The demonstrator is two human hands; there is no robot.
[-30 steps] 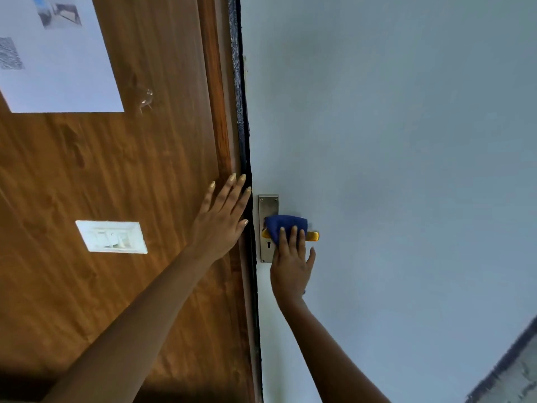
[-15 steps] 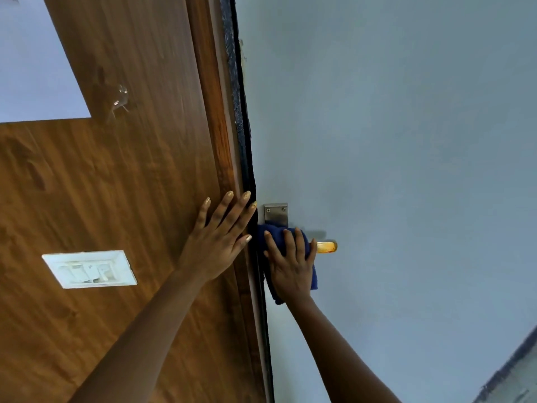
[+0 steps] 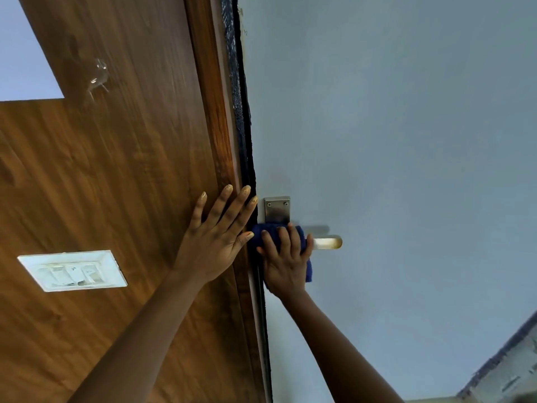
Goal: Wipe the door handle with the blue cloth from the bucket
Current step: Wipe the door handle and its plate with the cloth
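A metal lever door handle [image 3: 327,242] sticks out to the right from a steel backplate [image 3: 277,209] on the grey door [image 3: 392,141]. The blue cloth [image 3: 303,241] is wrapped over the handle's inner part, near the backplate. My right hand [image 3: 286,263] is shut on the cloth and the handle from below; only the handle's free end shows. My left hand [image 3: 216,239] lies flat with fingers spread on the brown wooden panel [image 3: 116,170], beside the door's edge. The bucket is out of view.
A white switch plate [image 3: 72,270] is set in the wooden panel at the left. A white paper sheet [image 3: 23,62] hangs at the upper left. A dark seal strip [image 3: 241,112] runs along the door's edge. A wall corner shows at the bottom right.
My right hand slid the cloth left along the handle toward the backplate, baring the handle's free end. My left hand stayed flat on the wood. The view shifted slightly.
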